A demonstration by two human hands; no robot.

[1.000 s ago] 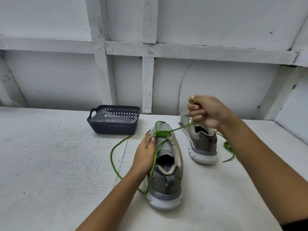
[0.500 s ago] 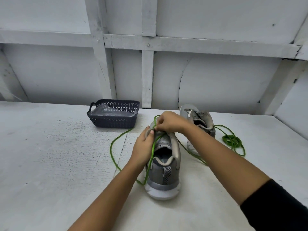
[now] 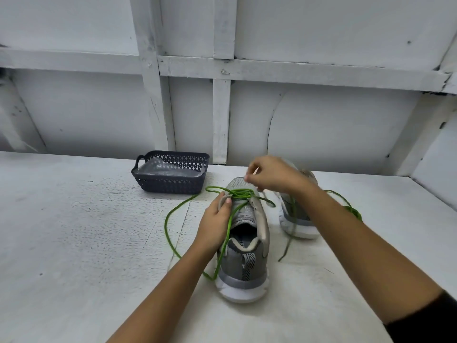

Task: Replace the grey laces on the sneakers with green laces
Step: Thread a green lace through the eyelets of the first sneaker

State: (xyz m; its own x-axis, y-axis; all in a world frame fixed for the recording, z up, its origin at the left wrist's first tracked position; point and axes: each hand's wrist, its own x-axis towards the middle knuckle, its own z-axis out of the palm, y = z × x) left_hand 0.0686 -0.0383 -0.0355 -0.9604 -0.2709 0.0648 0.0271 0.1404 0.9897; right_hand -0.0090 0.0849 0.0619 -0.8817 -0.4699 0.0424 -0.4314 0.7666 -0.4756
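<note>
A grey sneaker (image 3: 244, 263) stands on the white table, heel toward me. A green lace (image 3: 170, 233) crosses its front eyelets and loops out over the table to the left. My left hand (image 3: 217, 224) grips the sneaker's left side near the eyelets. Above the toe, my right hand (image 3: 272, 174) hovers with fingers curled; it looks to pinch a lace tip, but motion blur hides the detail. The second grey sneaker (image 3: 296, 219) stands behind to the right, partly hidden by my right arm, with another green lace (image 3: 353, 211) bunched beside it.
A dark plastic basket (image 3: 170, 184) with a clear plastic bag inside stands at the back of the table, left of the sneakers. A white panelled wall (image 3: 222, 107) closes off the far side.
My right hand dropped from high above the back sneaker down to the front sneaker's eyelets, then lifted slightly above the toe. The left hand kept its grip on the sneaker.
</note>
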